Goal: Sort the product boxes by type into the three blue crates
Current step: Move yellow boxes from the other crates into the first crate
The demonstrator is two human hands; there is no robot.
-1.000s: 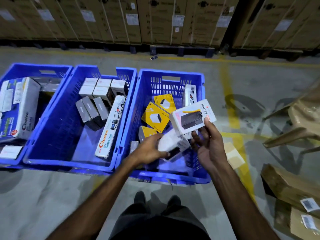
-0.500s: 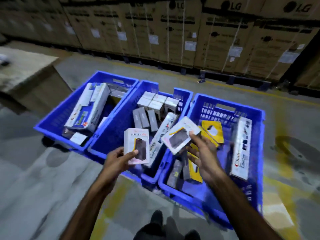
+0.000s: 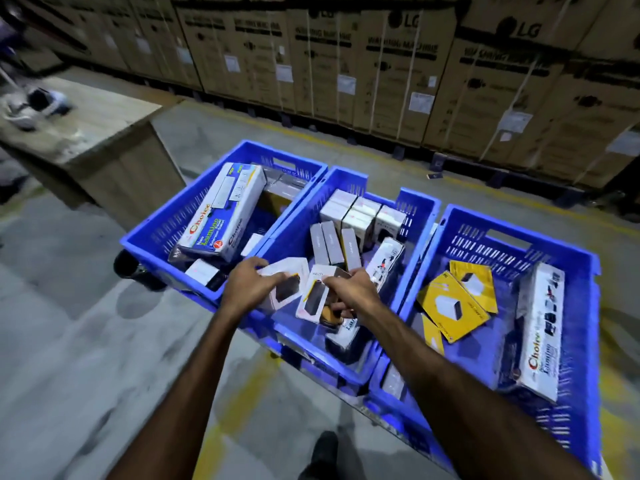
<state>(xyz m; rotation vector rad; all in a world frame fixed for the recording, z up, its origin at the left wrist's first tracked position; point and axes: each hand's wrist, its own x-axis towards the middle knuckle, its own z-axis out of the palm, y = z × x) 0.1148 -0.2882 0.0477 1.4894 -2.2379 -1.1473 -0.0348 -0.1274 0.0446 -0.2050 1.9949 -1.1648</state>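
Three blue crates stand side by side on the floor: the left crate point(image 3: 162, 233), the middle crate point(image 3: 298, 216) and the right crate point(image 3: 575, 271). My left hand point(image 3: 247, 284) grips a small white box point(image 3: 287, 284) over the near end of the middle crate. My right hand point(image 3: 349, 292) holds a second small white box point(image 3: 313, 299) right beside it. Several small white and grey boxes point(image 3: 349, 220) fill the far end of the middle crate. Long white Choice boxes lie in the left crate point(image 3: 221, 216) and the right crate point(image 3: 540, 337). Yellow boxes point(image 3: 453, 303) lie in the right crate.
A wooden table point(image 3: 93, 133) stands at the far left with blurred items on it. Stacked brown LG cartons point(image 3: 381, 64) line the back wall. Yellow floor markings run under the crates. My shoe point(image 3: 323, 448) shows at the bottom.
Both hands have moved left and down with their white boxes, from above the crate edges to low over the near end of the middle crate. The view has swung left.
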